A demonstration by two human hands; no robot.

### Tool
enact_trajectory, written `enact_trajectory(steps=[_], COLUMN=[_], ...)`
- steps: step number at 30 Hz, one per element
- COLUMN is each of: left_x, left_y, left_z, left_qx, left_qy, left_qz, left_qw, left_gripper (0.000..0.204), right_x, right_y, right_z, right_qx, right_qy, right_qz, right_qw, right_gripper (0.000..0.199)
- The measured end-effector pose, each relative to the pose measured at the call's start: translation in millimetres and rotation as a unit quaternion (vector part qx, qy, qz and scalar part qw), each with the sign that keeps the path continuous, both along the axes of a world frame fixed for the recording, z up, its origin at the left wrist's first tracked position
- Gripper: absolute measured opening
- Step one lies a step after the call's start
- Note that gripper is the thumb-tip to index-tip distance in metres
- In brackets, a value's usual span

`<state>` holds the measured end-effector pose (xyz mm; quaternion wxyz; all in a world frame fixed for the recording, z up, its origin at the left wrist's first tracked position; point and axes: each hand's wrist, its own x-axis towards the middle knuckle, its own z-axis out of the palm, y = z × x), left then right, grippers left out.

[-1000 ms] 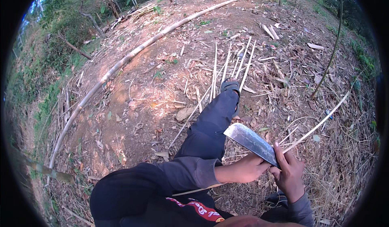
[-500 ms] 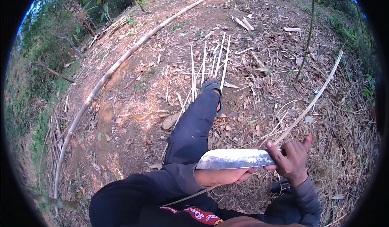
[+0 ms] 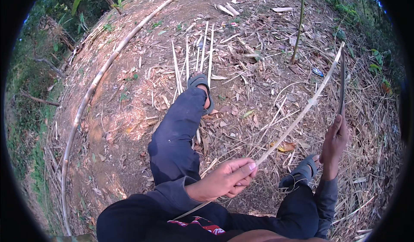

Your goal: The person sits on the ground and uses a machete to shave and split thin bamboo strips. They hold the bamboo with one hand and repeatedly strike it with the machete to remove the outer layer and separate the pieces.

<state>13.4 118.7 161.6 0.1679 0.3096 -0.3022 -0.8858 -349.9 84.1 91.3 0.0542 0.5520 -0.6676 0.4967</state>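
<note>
My left hand (image 3: 228, 179) pinches a long pale bamboo strip (image 3: 297, 119) between thumb and fingers, in front of my body. From there the strip slants up to the far right; its other end runs back under my left forearm toward my lap. Off to the right, my right hand (image 3: 335, 142) grips a machete (image 3: 342, 82), whose handle is hidden in the fist. The blade points away from me, seen nearly edge-on, and its tip is close to the strip's far end. Whether they touch I cannot tell.
Several split bamboo strips (image 3: 202, 47) lie on the ground beyond my sandalled left foot (image 3: 199, 81). A long bamboo pole (image 3: 92, 86) curves along the left. One thin upright stem (image 3: 298, 30) stands at the far right. Dry leaves and shavings litter the slope.
My right hand has swung the machete from lying across above my left forearm to pointing away at the right. My left hand has come out from behind the blade, holding the strip.
</note>
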Motion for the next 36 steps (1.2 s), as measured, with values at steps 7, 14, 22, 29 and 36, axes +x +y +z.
enact_trajectory(steps=[7, 14, 22, 29, 36], left_x=[-3.7, -0.8, -0.5, 1.8, -13.4], left_y=[2.2, 5.4, 0.7, 4.6, 8.5], left_z=[-11.2, -13.5, 5.1, -5.7, -7.8], left_qx=[-0.033, -0.083, 0.018, 0.06, -0.028], left_qy=[-0.086, -0.089, -0.049, -0.05, -0.116], left_qz=[0.048, 0.042, 0.047, -0.012, 0.057], left_qw=[0.995, 0.992, 0.998, 0.997, 0.991], left_gripper=[0.023, 0.022, 0.023, 0.021, 0.024], right_x=[124.6, 126.0, 99.2, -7.9, 45.8], right_y=[32.3, 21.9, 15.9, -1.6, 22.1], right_z=[47.8, 34.9, 34.3, -3.8, -3.4], right_qx=[0.066, -0.032, -0.038, 0.149, 0.046], right_qy=[0.326, 0.377, 0.401, 0.016, 0.145], right_qz=[0.309, 0.294, 0.178, -0.084, 0.101], right_qw=[0.891, 0.878, 0.898, 0.985, 0.983], right_gripper=[0.061, 0.06, 0.056, 0.046, 0.06])
